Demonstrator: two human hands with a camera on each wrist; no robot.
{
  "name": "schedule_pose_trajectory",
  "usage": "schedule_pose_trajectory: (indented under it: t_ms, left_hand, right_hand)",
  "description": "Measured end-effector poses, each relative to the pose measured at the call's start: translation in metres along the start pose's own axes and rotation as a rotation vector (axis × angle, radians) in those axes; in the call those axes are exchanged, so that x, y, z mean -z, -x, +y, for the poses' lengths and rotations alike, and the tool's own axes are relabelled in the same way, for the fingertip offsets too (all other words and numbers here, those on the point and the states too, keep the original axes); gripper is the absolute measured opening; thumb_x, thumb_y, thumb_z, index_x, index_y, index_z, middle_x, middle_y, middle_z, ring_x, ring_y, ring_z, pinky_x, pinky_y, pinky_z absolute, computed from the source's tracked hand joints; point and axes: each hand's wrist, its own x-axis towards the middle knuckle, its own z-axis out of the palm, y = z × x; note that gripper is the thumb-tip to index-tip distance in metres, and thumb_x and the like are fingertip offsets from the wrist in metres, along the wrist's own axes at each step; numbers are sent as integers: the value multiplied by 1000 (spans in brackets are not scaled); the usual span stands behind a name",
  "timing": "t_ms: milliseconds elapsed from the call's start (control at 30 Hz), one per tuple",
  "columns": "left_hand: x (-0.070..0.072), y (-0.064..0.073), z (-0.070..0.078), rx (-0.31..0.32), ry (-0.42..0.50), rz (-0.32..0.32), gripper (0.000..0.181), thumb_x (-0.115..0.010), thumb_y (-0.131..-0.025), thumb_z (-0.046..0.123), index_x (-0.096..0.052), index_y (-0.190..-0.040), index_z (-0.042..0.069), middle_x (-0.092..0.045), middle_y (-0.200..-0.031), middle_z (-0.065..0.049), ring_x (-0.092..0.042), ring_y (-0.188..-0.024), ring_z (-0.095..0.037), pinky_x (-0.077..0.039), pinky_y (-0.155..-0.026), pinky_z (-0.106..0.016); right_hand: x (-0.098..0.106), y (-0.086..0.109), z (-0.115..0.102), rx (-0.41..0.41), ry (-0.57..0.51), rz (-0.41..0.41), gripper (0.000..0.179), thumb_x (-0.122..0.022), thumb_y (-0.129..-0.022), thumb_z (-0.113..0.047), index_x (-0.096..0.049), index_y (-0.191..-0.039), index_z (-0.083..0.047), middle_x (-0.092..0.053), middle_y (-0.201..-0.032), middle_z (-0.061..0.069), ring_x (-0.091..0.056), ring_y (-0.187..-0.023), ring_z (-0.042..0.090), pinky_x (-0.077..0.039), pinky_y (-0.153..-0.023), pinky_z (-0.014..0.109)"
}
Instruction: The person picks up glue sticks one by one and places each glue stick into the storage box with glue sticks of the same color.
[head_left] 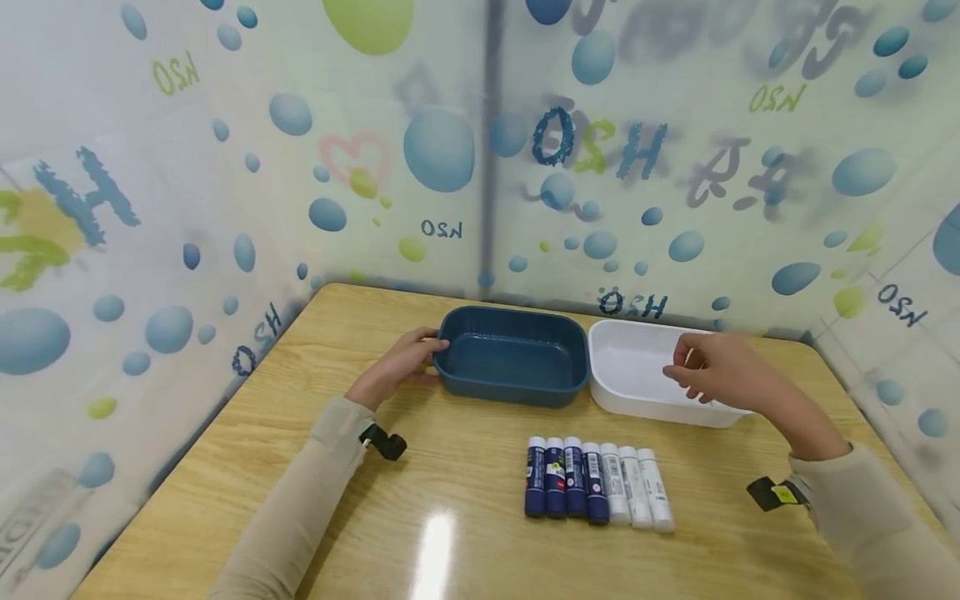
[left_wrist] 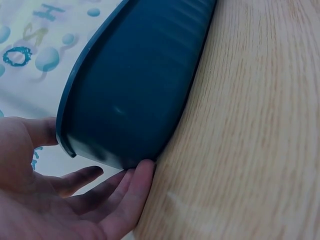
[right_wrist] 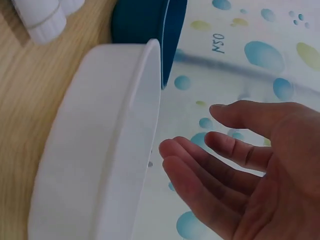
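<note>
My left hand [head_left: 405, 358] grips the left end of a dark blue rectangular bin [head_left: 513, 395], its thumb over the rim. In the left wrist view, the fingers [left_wrist: 142, 180] reach the bottom edge of the bin's outer wall. My right hand [head_left: 723, 371] hovers over the right part of a white bin [head_left: 637, 403], fingers loosely bent and holding nothing. The right wrist view shows a gap between thumb and fingers, beside the white rim. In front of the bins lies a row of glue sticks, several dark blue ones [head_left: 555, 487] at left and three white ones [head_left: 636, 492] at right.
Both bins stand side by side on a wooden table [head_left: 360, 533], near its back edge. Walls covered with a bubble-print sheet [head_left: 442, 150] enclose the table at the back and both sides. A dark strap device [head_left: 386, 442] sits on the left wrist, another [head_left: 772, 493] on the right.
</note>
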Motion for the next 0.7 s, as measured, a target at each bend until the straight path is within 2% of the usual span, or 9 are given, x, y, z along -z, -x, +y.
schedule_pose_trajectory:
  t_ms: [233, 367, 567, 700]
  left_hand:
    - [0, 1, 0, 3, -5, 3, 62, -52, -109, 33, -30, -161, 11, -48, -152, -20, -58, -134, -36, -62, -98, -43]
    - [0, 0, 0, 2, -4, 5, 61, -51, -109, 33, -29, -162, 10, -48, -153, -20, -57, -135, -36, -62, -98, -42]
    - [0, 0, -1, 2, -2, 5, 62, -51, -109, 33, -28, -162, 10, -46, -154, -20, -57, -136, -36, -62, -97, -42]
    - [0, -1, -1, 2, 7, 1, 62, -52, -109, 33, -28, -162, 10, -46, -154, -20, -57, -135, -36, -62, -98, -42]
  right_hand:
    - [-16, 9, -8, 14, -104, -68, 21, -69, -100, -25, -64, -98, -4, -68, -79, 4, -69, -70, 15, -61, -60, 25]
    - [-20, 11, -5, 54, -166, -153, 19, -69, -100, -23, -67, -99, -4, -69, -79, 5, -70, -71, 18, -62, -61, 26]
    - [-28, 16, 0, 67, -291, -339, 24, -66, -102, -22, -68, -116, -2, -74, -89, 9, -71, -80, 24, -64, -66, 29]
    - [-35, 20, 1, 71, -334, -366, 31, -68, -101, -22, -66, -122, 0, -74, -93, 12, -70, -81, 25, -64, -66, 30]
